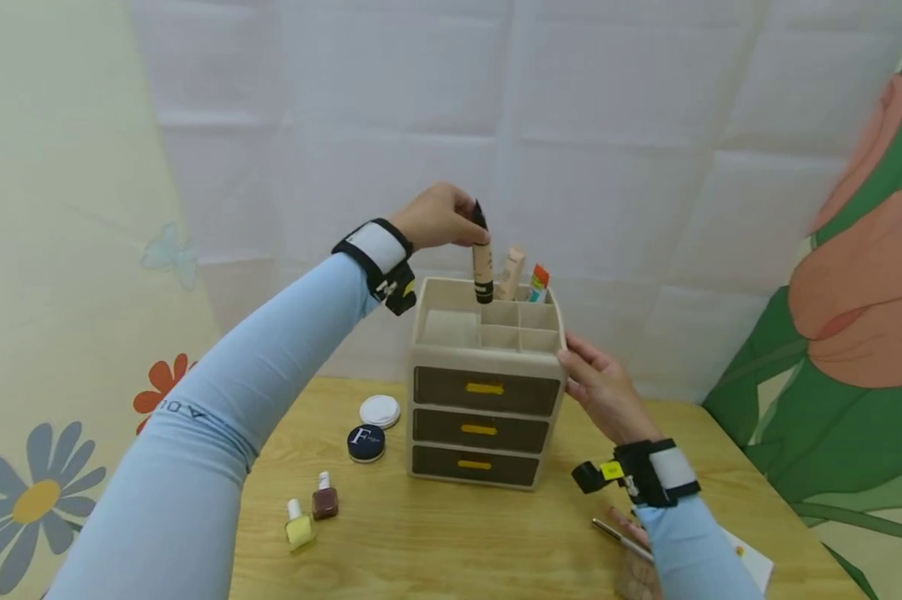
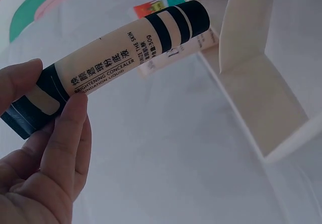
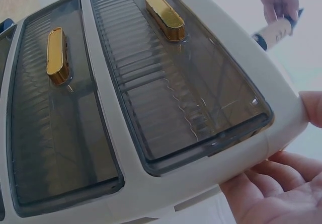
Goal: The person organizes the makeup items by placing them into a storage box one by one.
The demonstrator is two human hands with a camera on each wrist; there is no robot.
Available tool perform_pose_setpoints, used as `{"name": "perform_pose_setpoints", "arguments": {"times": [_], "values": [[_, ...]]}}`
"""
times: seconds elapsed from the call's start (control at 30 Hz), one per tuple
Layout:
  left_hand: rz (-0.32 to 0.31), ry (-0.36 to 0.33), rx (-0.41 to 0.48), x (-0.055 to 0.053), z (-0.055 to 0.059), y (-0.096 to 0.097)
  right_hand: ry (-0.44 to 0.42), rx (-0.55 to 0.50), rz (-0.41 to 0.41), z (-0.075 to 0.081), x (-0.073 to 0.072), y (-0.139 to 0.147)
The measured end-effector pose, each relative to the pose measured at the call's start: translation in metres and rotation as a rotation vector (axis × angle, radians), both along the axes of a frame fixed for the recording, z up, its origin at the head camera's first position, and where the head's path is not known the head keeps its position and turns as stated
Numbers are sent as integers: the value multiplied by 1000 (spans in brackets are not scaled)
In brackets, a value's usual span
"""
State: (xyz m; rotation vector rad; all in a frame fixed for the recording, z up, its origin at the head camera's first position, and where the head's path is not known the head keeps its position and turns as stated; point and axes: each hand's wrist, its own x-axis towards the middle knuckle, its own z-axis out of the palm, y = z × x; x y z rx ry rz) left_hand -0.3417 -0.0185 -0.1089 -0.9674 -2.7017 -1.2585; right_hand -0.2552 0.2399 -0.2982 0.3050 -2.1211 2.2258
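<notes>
My left hand (image 1: 439,218) pinches a beige concealer tube (image 2: 108,58) with black ends between thumb and fingers. In the head view the tube hangs nearly upright, its lower black end overlapping the top compartments of a cream makeup organizer (image 1: 488,362). Printed lettering on the tube shows in the left wrist view. On the organizer's right side, my right hand (image 1: 604,392) grips the upper corner, thumb toward the front and fingers along the side wall (image 3: 282,183). Another beige tube (image 1: 512,271) and an orange-and-teal tube (image 1: 538,282) stand in the back compartments.
Three dark drawers with gold handles (image 1: 484,388) front the organizer. Left of it lie a white round case (image 1: 379,411), a navy compact (image 1: 366,443) and two nail polish bottles (image 1: 325,498). A slim metallic pen-like item (image 1: 622,540) lies by the right forearm.
</notes>
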Motion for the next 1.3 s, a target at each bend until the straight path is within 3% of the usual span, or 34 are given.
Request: {"name": "perform_pose_setpoints", "arguments": {"times": [0.27, 0.67, 1.3], "values": [[-11, 3, -55, -10, -17, 22, 20, 7, 10, -1, -3, -4], [-8, -10, -120, -20, -37, 30, 42, -11, 26, -3, -6, -5], [-30, 15, -95, -20, -43, 37, 24, -9, 2, -1, -10, -7]]}}
